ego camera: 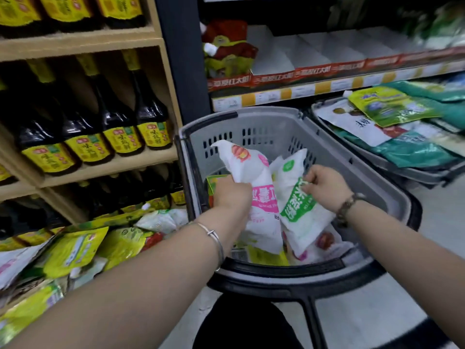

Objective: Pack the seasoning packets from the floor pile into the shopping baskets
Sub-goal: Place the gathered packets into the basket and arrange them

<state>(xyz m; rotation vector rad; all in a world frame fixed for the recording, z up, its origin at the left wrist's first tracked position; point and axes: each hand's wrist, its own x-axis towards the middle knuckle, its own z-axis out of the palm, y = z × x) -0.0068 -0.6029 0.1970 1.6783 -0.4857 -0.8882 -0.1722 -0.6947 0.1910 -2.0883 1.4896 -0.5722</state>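
Forearms reach from the lower edge into the grey basket (266,122), which stands on the floor directly ahead of you. Your left grip (232,195) is clamped on the left side of the pink-labelled packet (261,205), about halfway along it. Your right grip (327,186) pinches the right edge of the green-labelled packet (298,205) between thumb and fingers. Both packets are white pouches inside the basket, side by side and touching. Each has its long axis running from you toward the basket's far wall, tilted so that the far end is raised. The far corner of the pink-labelled packet points up and away to the left; that of the green-labelled packet points up and away, nearly straight ahead. Their near ends sit on other packets lying in the basket's bottom. At your left, the floor pile (75,248) of yellow-green and white packets lies at the foot of a wooden shelf (105,170) carrying dark bottles (151,114). Farther right, a second basket (324,124) holds green and white packets stacked flat.
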